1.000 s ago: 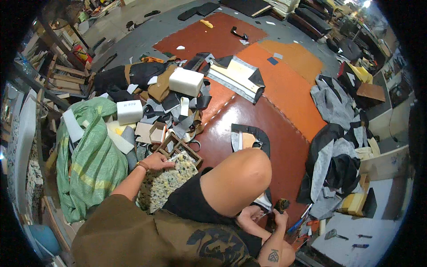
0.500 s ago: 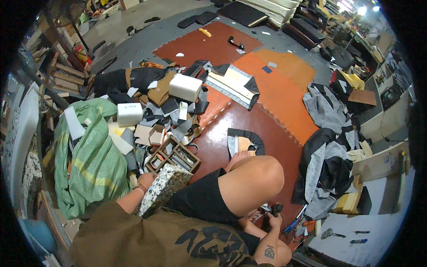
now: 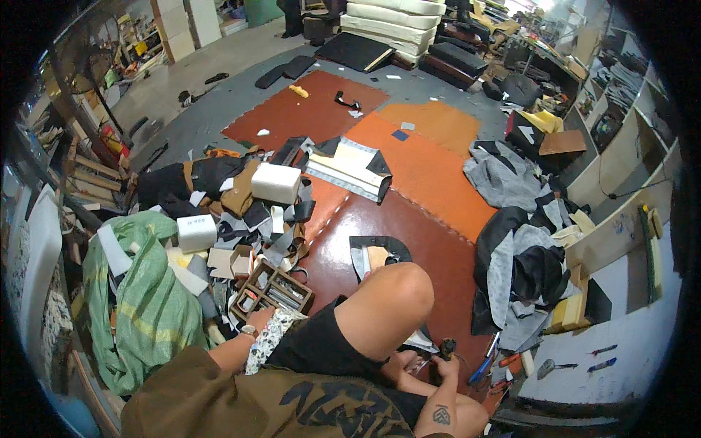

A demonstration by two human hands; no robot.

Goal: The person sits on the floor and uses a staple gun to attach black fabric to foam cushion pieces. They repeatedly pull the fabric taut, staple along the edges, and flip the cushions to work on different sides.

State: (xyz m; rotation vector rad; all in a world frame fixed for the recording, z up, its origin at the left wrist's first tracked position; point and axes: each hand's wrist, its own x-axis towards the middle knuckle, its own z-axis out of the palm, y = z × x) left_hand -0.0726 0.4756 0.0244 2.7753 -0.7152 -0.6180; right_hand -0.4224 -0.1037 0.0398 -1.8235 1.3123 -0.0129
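Observation:
My left hand (image 3: 258,320), a watch at its wrist, is at the near edge of a wooden compartment box (image 3: 272,292). Its fingers are too small and too hidden to read. The box holds metal strips and small parts. Between that arm and my thigh stands a speckled foam block (image 3: 272,337). Low on the right, beside my bent leg, my right hand (image 3: 445,365) is closed around a dark hand tool (image 3: 447,347), whose exact kind I cannot make out. A black-edged curved piece (image 3: 377,252) lies on the mat by my foot.
A green woven sack (image 3: 142,299) bulges at the left, near white foam blocks (image 3: 276,182) and fabric scraps. Grey and black cloth (image 3: 522,255) is heaped at the right. Pens and pliers-like tools (image 3: 485,361) lie beside my right hand. A pale panel (image 3: 584,369) carries small tools.
The view has tipped up, showing more of the far room. My left hand has moved from beside the foam block to the box's near edge. My right hand keeps hold of the dark tool.

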